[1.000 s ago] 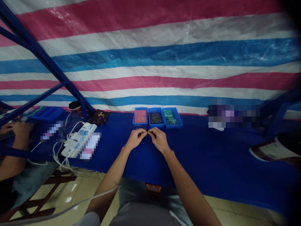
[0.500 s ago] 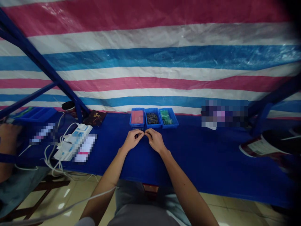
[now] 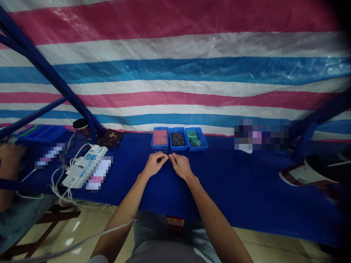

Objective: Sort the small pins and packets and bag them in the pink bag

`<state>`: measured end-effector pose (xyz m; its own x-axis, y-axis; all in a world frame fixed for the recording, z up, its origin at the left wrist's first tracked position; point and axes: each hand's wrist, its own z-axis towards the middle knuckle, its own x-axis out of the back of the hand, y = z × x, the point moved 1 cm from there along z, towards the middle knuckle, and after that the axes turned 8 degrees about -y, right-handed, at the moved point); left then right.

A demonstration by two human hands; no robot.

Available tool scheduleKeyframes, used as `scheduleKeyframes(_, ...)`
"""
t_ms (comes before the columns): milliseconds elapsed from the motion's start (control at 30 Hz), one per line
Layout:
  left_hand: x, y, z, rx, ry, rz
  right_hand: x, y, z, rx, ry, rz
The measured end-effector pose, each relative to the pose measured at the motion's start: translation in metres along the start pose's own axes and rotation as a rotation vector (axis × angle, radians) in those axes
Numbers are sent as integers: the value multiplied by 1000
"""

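Observation:
My left hand [image 3: 155, 163] and my right hand [image 3: 180, 163] meet fingertip to fingertip above the blue table [image 3: 219, 182]. Both are closed in a pinch; whatever sits between the fingertips is too small or hidden to name. Just beyond them stand three small blue bins in a row. Pink sheets [image 3: 159, 137] fill the left bin [image 3: 159, 148]. Many small dark metal pieces, like screws [image 3: 177, 139], lie in the middle bin [image 3: 179, 148]. The right bin [image 3: 199, 148] holds green pieces in clear plastic [image 3: 193, 138].
To the left lie a white power strip [image 3: 82, 166] with tangled cables, a blurred-out phone-like object [image 3: 99, 173] and a dark brown packet [image 3: 111, 138]. Another person's hand [image 3: 11, 157] is at far left near a blue tray [image 3: 41, 133]. A dark cup [image 3: 307, 170] lies at right.
The view has tilted slightly, so the bins appear a little lower. My right fingers have shifted slightly and look more closed together; both hands stay joined at the fingertips.

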<state>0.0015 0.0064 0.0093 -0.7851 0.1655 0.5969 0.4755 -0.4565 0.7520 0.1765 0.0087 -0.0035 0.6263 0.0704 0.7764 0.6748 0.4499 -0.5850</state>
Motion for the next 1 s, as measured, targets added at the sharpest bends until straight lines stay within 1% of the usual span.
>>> scheduleKeyframes(167,2,0,0,63,12,-33,2,-1,-1,69,65,168)
scheduleKeyframes(267,3,1,0,79,10,-56,2,-1,0,103,81,206)
scheduleKeyframes(600,3,0,1,67,-37,-52,2,-2,-1,123,78,165)
scheduleKeyframes(767,3,0,1,39,-34,-39,2,-3,-2,143,76,110)
scheduleKeyframes(1000,2,1,1,7,-12,-32,3,-5,-2,117,36,29)
